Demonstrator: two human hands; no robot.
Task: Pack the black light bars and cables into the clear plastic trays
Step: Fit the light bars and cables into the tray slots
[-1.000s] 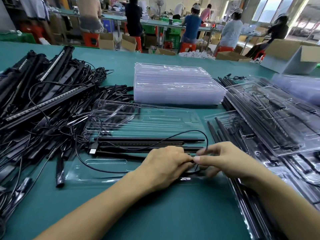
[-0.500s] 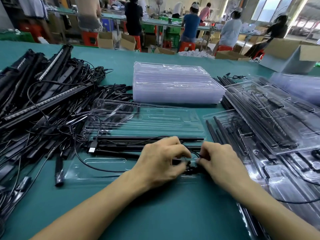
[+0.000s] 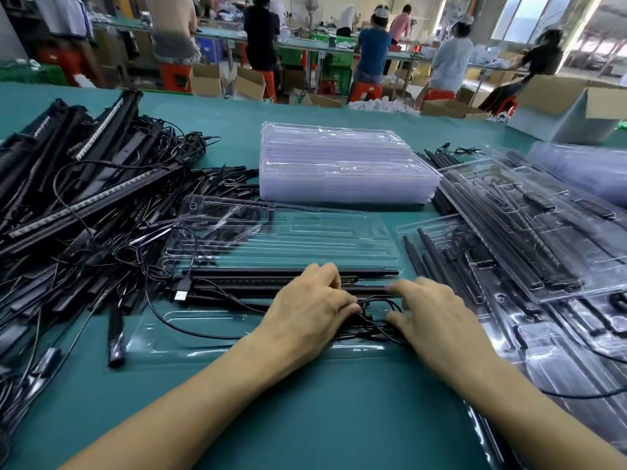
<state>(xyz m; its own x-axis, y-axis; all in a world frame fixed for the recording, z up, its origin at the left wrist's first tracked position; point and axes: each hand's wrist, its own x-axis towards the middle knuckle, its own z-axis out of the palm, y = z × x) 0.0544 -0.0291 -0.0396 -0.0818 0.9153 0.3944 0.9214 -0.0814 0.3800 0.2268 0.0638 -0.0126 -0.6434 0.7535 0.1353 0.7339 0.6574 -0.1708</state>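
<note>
The clear tray (image 3: 271, 239) lies open on the green worktop (image 3: 305, 418), directly in front of the person. Black light bars (image 3: 237, 273) lie lengthwise in its near half. Their middle stretch is hidden under the hands, so how they sit in the moulded slots cannot be made out there. A thin black cable (image 3: 376, 318) is bunched into a small coil between the two thumbs. Part of it is covered by the palms, and its USB plug (image 3: 181, 294) pokes out at the left end of the bars.

A second ago this cable arched in one wide loop over the bars. Half a second ago both hands were closed tight together on it at the tray's near edge. Now the coil is small, and the fingers have reached up onto the bars.

The left hand (image 3: 312, 310) has bent fingers, tips on the bars and thumb against the coil. Whether it pinches the cable cannot be told, as the fingers are blurred. The right hand (image 3: 431, 313) is spread, its fairly straight fingers laid on a bar and its thumb touching the coil.

Behind the tray stands a stack of empty trays (image 3: 346, 167). A tangled pile of loose bars and cables (image 3: 84, 205) lies to the left. Filled trays (image 3: 529, 232) overlap to the right, cut off by the picture's edge.
</note>
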